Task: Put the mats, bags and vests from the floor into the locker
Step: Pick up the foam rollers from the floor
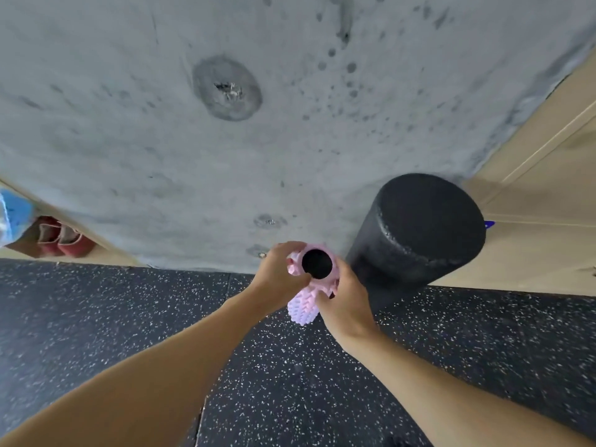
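Head cam: both hands grip a pink spiky foam roller (303,306), held upright over the speckled rubber floor (96,317); left hand (282,269) has fingers curled round its top rim, right hand (345,301) is wrapped round the side; a black foam roller (419,233) stands just beside it. Looks like the carrying step; next it probably needs swinging right to the beige cabinet (532,221), likely the locker; no mats, bags or vests in view.

The pale pink ridged foam roller (302,305) has a black hollow core. The thick foam cylinder (425,227) is plain matte black. The rubber floor (290,382) is black with small white speckles. The concrete wall (225,162) is grey with dark spots, the cabinet panel (548,195) beige.
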The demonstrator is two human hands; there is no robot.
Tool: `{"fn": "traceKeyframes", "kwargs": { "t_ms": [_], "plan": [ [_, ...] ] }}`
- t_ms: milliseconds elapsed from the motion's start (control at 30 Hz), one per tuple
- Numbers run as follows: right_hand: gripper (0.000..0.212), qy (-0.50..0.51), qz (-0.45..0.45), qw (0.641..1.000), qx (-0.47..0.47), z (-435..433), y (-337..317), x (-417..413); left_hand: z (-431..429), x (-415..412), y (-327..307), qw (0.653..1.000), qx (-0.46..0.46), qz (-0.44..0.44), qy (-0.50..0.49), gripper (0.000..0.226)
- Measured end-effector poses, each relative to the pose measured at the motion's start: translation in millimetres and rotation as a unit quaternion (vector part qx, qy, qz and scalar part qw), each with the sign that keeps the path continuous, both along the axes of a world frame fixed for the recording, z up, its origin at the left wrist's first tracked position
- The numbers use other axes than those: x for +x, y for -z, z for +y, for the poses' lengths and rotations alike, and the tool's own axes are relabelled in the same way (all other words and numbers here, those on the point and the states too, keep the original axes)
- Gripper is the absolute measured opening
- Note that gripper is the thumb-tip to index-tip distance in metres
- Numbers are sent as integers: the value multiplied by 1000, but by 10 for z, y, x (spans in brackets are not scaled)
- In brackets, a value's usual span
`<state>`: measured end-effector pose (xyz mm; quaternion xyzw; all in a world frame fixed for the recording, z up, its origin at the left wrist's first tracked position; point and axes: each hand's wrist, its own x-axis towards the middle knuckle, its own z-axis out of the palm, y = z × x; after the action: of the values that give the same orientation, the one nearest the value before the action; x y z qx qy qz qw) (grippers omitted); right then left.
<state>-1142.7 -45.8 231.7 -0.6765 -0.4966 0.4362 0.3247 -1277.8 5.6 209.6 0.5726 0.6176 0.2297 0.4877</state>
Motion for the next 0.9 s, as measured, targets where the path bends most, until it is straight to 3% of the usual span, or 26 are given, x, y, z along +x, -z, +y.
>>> {"fn": "traceKeyframes", "kwargs": {
  "t_ms": [133, 367, 567, 733, 900],
  "plan": [
    [62, 40, 7, 999, 6, 72, 69, -28, 25, 40, 41, 999, 21, 20, 28, 68],
    [38, 95, 17, 995, 25, 216, 107, -113, 135, -39, 151, 999, 46, 16, 21, 68],
    [42, 66, 17, 998, 1, 211, 154, -81, 187, -33, 208, 997, 22, 56, 39, 81],
    [59, 65, 83, 993, -45, 246, 172, -78, 277, -16, 235, 998, -13, 52, 36, 65],
    [62, 77, 76, 993, -55, 266, 225, -75, 308, 21, 251, 999, 10, 43, 13, 60]
  ]
}}
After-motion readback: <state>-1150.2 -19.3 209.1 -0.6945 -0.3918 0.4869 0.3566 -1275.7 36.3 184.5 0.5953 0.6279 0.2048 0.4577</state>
